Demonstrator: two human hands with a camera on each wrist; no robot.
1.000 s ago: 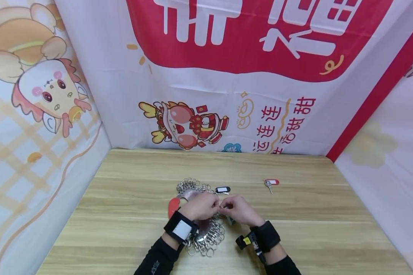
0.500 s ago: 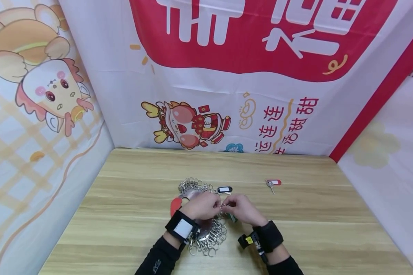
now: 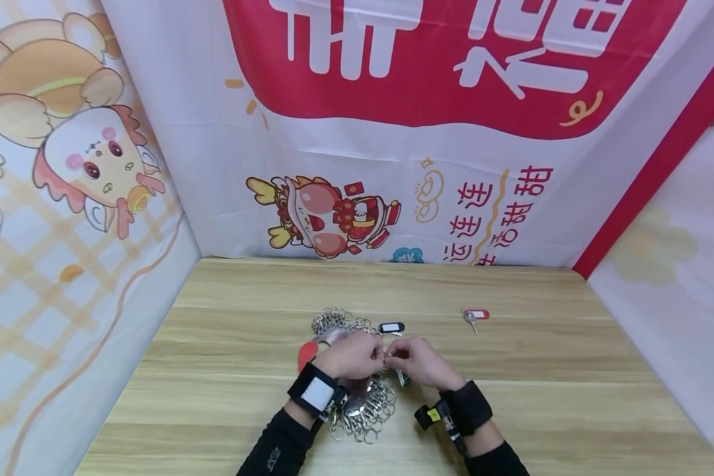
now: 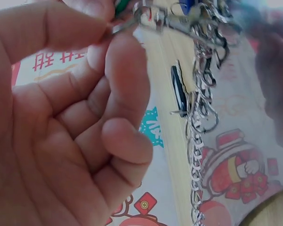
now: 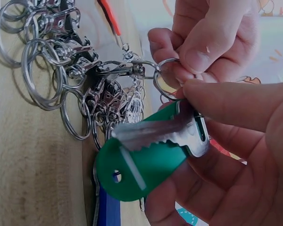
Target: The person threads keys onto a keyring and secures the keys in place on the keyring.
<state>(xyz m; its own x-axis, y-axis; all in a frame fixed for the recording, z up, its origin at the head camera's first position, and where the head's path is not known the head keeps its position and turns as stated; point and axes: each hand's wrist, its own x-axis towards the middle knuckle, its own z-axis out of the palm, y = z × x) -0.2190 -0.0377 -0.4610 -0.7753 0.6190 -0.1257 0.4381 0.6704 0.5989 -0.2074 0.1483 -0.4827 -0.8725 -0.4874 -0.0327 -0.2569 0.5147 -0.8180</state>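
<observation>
My left hand (image 3: 354,357) pinches a split key ring (image 5: 155,81) between thumb and fingers. That ring hangs from a metal swivel clip (image 5: 125,69), one of several joined to a round plate (image 3: 357,404). My right hand (image 3: 421,363) meets it from the right and pinches a silver key (image 5: 155,132) with a green key tag (image 5: 132,181) at the ring. Both thumbs come together there in the right wrist view. In the left wrist view the clip (image 4: 153,20) stretches from the pinched ring toward the bunch of clips (image 4: 203,70). Part of the plate is hidden under my left hand.
A black key tag (image 3: 391,327) lies just beyond the hands. Farther right, a red key tag (image 3: 478,314) lies with its key (image 3: 471,320). An orange-red flat piece (image 3: 307,357) sits left of the plate. Beneath the clips shows something blue (image 5: 108,207).
Both hands stay together at the ring, with only slight finger movement. The whole head view has shifted a little, so the table things appear slightly farther right.
</observation>
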